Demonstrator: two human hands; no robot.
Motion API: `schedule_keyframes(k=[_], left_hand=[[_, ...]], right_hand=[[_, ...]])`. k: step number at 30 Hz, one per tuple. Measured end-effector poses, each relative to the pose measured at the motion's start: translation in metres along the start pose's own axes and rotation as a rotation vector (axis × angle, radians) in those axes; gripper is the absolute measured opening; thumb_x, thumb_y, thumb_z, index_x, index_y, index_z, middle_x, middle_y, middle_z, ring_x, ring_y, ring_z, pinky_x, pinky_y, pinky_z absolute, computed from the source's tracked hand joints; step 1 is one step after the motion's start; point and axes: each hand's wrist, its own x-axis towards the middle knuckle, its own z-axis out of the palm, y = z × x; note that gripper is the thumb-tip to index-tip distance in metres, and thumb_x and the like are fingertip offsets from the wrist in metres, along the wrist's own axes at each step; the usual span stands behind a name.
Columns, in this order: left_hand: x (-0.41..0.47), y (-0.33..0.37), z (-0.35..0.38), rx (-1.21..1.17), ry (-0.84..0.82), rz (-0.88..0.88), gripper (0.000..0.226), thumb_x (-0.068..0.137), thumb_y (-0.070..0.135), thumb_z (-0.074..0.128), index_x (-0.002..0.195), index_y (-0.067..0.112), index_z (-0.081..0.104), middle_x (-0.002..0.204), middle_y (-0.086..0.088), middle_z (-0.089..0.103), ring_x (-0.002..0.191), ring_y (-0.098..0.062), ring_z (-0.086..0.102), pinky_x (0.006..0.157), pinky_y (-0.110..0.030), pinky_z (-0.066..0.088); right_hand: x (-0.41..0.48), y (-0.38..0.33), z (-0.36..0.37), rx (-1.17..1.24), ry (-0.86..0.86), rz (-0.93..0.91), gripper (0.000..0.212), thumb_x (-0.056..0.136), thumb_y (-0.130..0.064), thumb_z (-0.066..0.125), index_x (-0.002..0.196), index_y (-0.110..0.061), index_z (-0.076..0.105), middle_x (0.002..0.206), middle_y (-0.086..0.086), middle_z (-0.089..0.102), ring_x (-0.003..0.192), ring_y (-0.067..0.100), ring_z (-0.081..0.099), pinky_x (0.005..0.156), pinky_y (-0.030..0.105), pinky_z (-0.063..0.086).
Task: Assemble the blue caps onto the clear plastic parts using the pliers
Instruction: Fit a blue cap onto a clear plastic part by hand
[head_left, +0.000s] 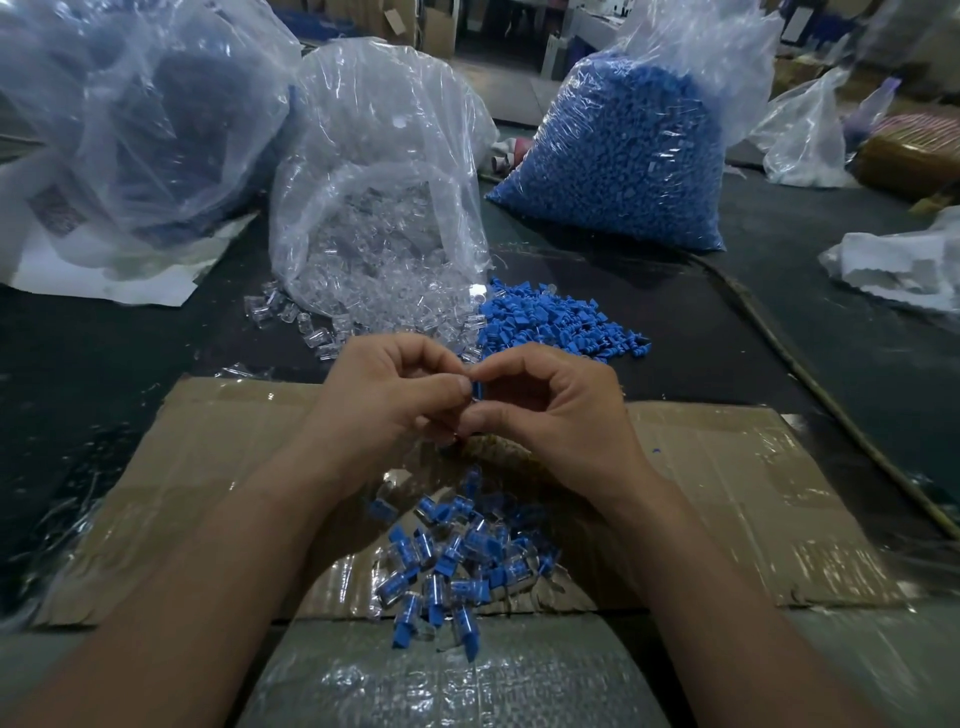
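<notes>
My left hand (387, 392) and my right hand (558, 410) meet at the centre above the cardboard sheet (753, 499). Between their fingertips sits a small blue cap (477, 389) on a clear plastic part, mostly hidden by the fingers; both hands pinch it. A heap of joined blue-and-clear pieces (452, 566) lies on the cardboard below my wrists. Loose blue caps (556, 317) are piled just beyond my hands, beside loose clear parts (317, 322) spilling from an open bag (374, 208). No pliers show in this view.
A full bag of blue caps (618, 156) stands at the back right. A large plastic bag (135, 119) fills the back left. More bags (904, 260) lie at the right edge. A cable (810, 379) runs along the dark table on the right. Bubble wrap (457, 680) covers the near edge.
</notes>
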Motion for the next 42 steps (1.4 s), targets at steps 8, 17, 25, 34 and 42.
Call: schedule_keyframes(k=[8,17,25,34,42], left_hand=[[0.001,0.0,-0.002,-0.112,-0.06,-0.036,0.008,0.066,0.01,0.065,0.073,0.006,0.063,0.061,-0.011,0.069,0.054,-0.02,0.067,0.046,-0.021,0.052],[0.001,0.002,-0.006,-0.052,-0.079,-0.035,0.007,0.063,0.016,0.065,0.064,0.016,0.072,0.065,-0.011,0.07,0.057,-0.022,0.067,0.048,-0.021,0.05],[0.001,0.003,-0.005,-0.066,-0.08,-0.044,0.007,0.064,0.015,0.065,0.064,0.014,0.072,0.066,-0.013,0.07,0.056,-0.021,0.066,0.049,-0.021,0.051],[0.0,0.002,-0.002,-0.101,-0.077,-0.046,0.008,0.061,0.009,0.069,0.063,0.017,0.071,0.064,-0.009,0.07,0.057,-0.018,0.067,0.05,-0.019,0.052],[0.0,0.0,-0.002,-0.024,-0.082,-0.017,0.015,0.072,-0.002,0.065,0.066,0.011,0.067,0.062,-0.008,0.068,0.056,-0.015,0.065,0.052,-0.018,0.052]], right_hand=[[0.0,0.003,-0.002,0.021,0.012,-0.042,0.029,0.07,-0.003,0.074,0.085,-0.027,0.066,0.081,-0.009,0.068,0.076,0.01,0.068,0.072,0.026,0.057],[-0.001,0.006,-0.003,-0.058,0.044,-0.074,0.029,0.072,-0.007,0.074,0.085,-0.031,0.065,0.078,-0.01,0.068,0.071,0.012,0.068,0.065,0.034,0.058],[-0.001,0.008,-0.004,-0.117,0.068,-0.123,0.026,0.073,-0.007,0.073,0.092,-0.023,0.066,0.077,-0.011,0.066,0.069,0.012,0.067,0.061,0.032,0.057],[-0.001,0.01,-0.004,-0.234,0.093,-0.238,0.023,0.07,-0.009,0.074,0.093,-0.007,0.071,0.084,-0.005,0.066,0.079,0.01,0.065,0.071,0.023,0.055],[0.0,0.011,-0.004,-0.287,0.053,-0.262,0.025,0.069,-0.009,0.076,0.093,-0.005,0.071,0.086,0.0,0.069,0.082,0.009,0.064,0.074,0.021,0.054]])
